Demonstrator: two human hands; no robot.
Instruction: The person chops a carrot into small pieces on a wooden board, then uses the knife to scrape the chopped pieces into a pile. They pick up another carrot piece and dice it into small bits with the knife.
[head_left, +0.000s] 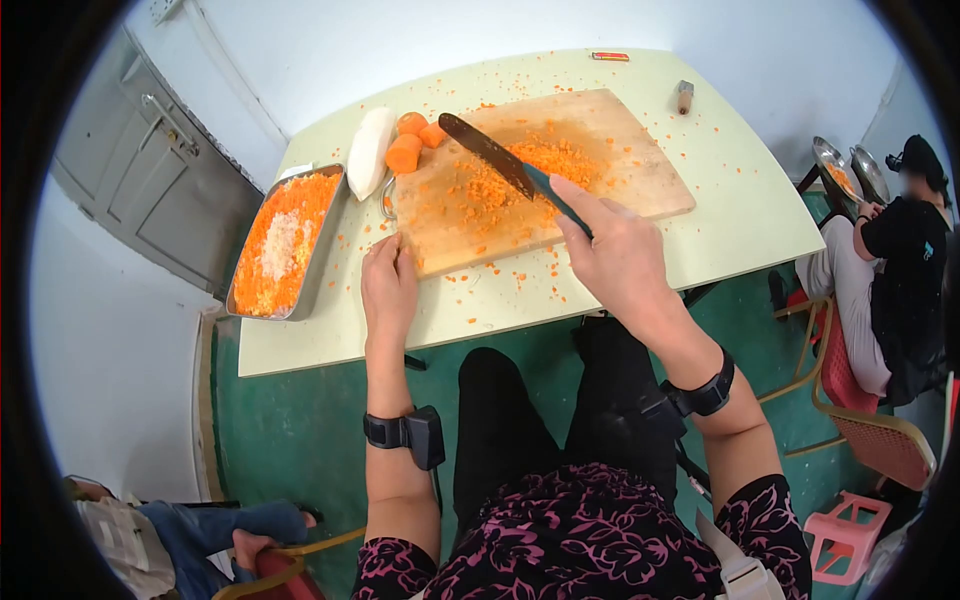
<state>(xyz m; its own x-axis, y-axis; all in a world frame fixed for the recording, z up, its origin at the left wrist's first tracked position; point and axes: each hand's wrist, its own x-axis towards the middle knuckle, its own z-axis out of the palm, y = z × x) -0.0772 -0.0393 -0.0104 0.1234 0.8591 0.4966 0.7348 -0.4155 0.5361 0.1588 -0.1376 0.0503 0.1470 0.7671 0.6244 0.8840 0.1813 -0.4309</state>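
My right hand (pixel 620 250) grips the blue-green handle of a knife (pixel 490 152), whose dark blade slants up and left above the wooden cutting board (pixel 640 160). Below and beside the blade, finely chopped carrot (pixel 560 160) is spread over the board. At the board's lower left corner rests my left hand (pixel 389 283), its fingers together at the edge. Carrot pieces (pixel 404 153) and a peeled white radish (pixel 371 150) lie beyond the board's left side. A metal tray (pixel 325 235) at the left holds chopped orange and whitish bits.
A small wooden-handled tool (pixel 685 98) and a red packet (pixel 610 57) lie at the table's (pixel 770 215) back. To the right, another person (pixel 900 240) sits with metal bowls. A pink stool (pixel 845 535) stands lower right. Someone's legs (pixel 215 530) show lower left.
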